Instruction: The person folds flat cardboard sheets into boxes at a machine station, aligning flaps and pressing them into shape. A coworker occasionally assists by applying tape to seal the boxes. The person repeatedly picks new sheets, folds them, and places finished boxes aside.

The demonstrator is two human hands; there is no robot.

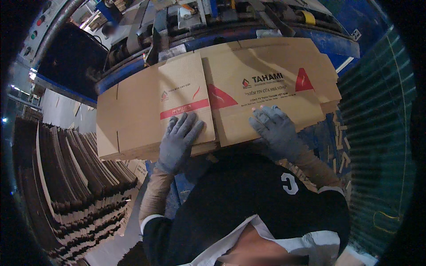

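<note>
A stack of flat brown cardboard box blanks (133, 97) lies across in front of me, against the machine's near edge. The top blank carries printed panels with red bands and dark lettering, and a slot runs between its two middle panels. My left hand (179, 139), in a grey glove, rests with stretched fingers on the left printed panel, over the near edge. The other gloved one, my right hand (276, 128), lies spread on the larger right panel (266, 57) near its front edge; a few fingertips look bare. Neither hand grips anything.
Beyond the blanks stands a blue machine (306, 37) with dark rollers and belts. Tall stacks of cardboard sheets (80, 173) fill the left side. A control panel with buttons (33, 35) is at far left. Cardboard scraps (341, 150) and a green corrugated wall (377, 133) are at right.
</note>
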